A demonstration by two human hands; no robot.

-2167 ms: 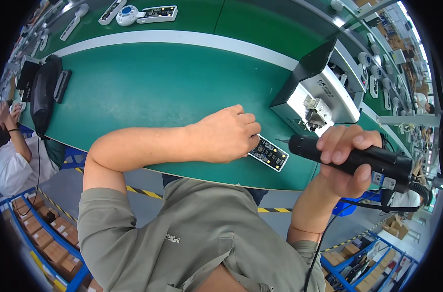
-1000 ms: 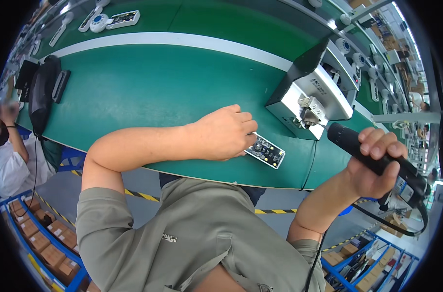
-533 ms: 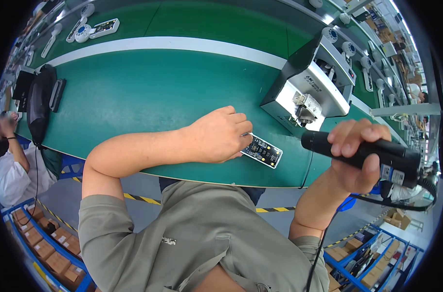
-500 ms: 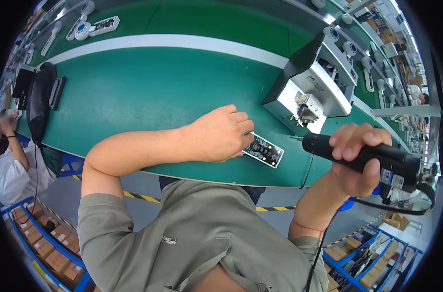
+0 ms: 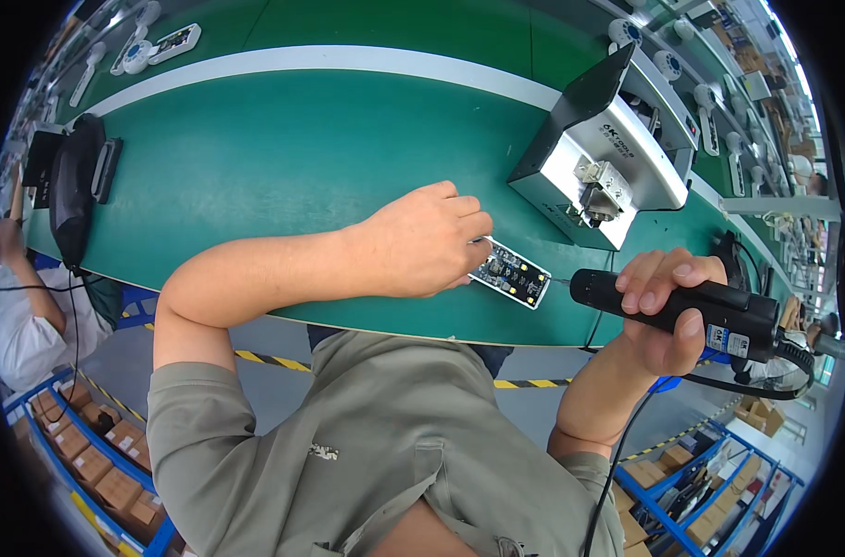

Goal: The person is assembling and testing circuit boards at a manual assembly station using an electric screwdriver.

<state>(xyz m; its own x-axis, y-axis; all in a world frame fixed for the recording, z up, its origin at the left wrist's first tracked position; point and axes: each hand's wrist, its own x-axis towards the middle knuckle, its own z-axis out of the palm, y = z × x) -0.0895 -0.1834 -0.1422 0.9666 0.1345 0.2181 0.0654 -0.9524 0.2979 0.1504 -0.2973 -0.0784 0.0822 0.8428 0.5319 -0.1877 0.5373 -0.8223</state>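
My left hand [image 5: 432, 239] is closed around the left end of a white-edged housing with a black circuit board [image 5: 513, 273] in it. The board carries small yellow squares, and its left end is hidden under my fingers. In my right hand [image 5: 665, 311] is a black electric screwdriver [image 5: 617, 293], held nearly level with its bit pointing left. The bit's tip is close to the board's right end; whether they touch I cannot tell. A cable runs from the screwdriver's rear end.
Beyond the screwdriver stands a silver-and-black screw feeder [image 5: 617, 153] on the green table [image 5: 274, 167]. A black handheld device [image 5: 77, 190] lies at the left. White round-headed parts [image 5: 136, 58] sit at the far left. A co-worker [image 5: 46, 320] is at the left edge.
The screwdriver has moved left relative to the screw feeder, and its bit is now close to the board's right end. My left hand keeps its grip. The whole view has shifted slightly.
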